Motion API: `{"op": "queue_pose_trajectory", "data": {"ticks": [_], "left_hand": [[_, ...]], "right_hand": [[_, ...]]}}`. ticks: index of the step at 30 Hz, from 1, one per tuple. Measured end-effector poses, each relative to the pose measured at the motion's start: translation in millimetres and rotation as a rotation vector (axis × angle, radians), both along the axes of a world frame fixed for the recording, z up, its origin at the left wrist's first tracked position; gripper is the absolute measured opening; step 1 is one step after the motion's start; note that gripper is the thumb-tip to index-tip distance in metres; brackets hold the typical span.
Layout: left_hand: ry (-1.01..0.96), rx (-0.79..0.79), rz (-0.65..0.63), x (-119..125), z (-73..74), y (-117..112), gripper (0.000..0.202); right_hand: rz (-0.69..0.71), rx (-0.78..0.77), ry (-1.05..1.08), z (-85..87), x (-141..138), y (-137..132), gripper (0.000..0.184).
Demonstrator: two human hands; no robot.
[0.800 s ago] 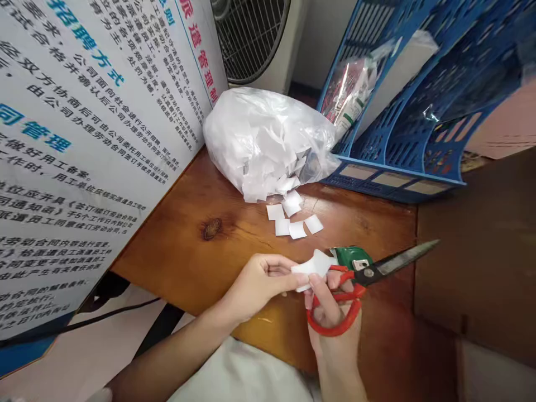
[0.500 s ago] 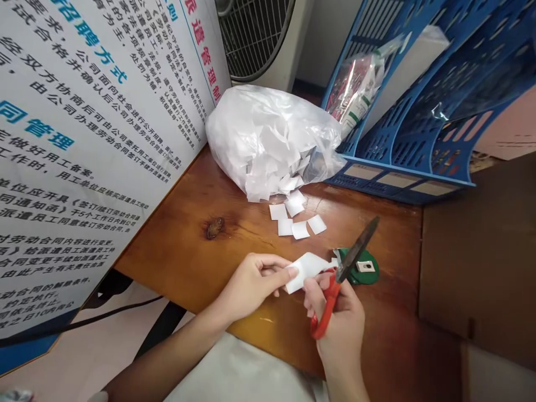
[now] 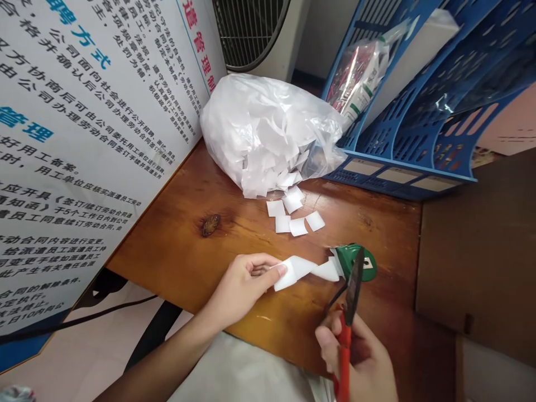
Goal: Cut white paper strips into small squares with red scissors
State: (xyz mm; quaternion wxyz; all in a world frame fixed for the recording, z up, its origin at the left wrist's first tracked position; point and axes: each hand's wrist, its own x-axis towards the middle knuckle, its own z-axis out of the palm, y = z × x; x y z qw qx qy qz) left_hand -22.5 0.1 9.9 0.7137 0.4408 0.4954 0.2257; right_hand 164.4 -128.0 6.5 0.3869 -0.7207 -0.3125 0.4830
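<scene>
My left hand (image 3: 247, 287) pinches one end of a white strip (image 3: 299, 268) between thumb and fingers. The strip is twisted and runs right to a round green dispenser (image 3: 345, 258) lying on the table. Red-handled scissors (image 3: 344, 352) are gripped in my right hand (image 3: 364, 357), below the dispenser. Their blades point up and stand apart, with nothing visible between them. Several cut white squares (image 3: 298, 226) lie on the table beyond my left hand.
A clear plastic bag (image 3: 221, 111) full of white pieces lies at the back, its mouth toward the squares. Right of it stands a blue file rack (image 3: 444, 184). A printed board (image 3: 104, 139) rises on the left; a brown panel (image 3: 473, 262) stands on the right.
My right hand has moved down and right, away from the strip, and the scissor blades have opened. More of the strip to the dispenser now shows. My left hand keeps its pinch.
</scene>
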Motion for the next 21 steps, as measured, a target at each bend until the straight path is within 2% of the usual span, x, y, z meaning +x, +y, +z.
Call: {"op": "queue_pose_trajectory", "data": {"ticks": [4, 8, 13, 21], "left_hand": [[-0.113, -0.009, -0.022, 4.4, 5.6, -1.8, 0.021], [-0.154, 0.006, -0.024, 6.7, 7.0, -2.7, 0.021], [-0.097, 0.065, 0.029, 13.2, 4.4, -0.4, 0.023], [-0.123, 0.055, -0.001, 12.3, 3.8, 1.8, 0.024]], "right_hand": [[-0.161, 0.051, 0.147, -4.2, -30.4, 26.6, 0.037], [-0.305, 0.168, 0.226, -7.5, -42.6, 45.4, 0.038], [-0.352, 0.286, 0.236, -11.4, -40.3, 57.1, 0.040], [-0.372, 0.365, 0.245, -21.4, -39.8, 61.0, 0.039]]}}
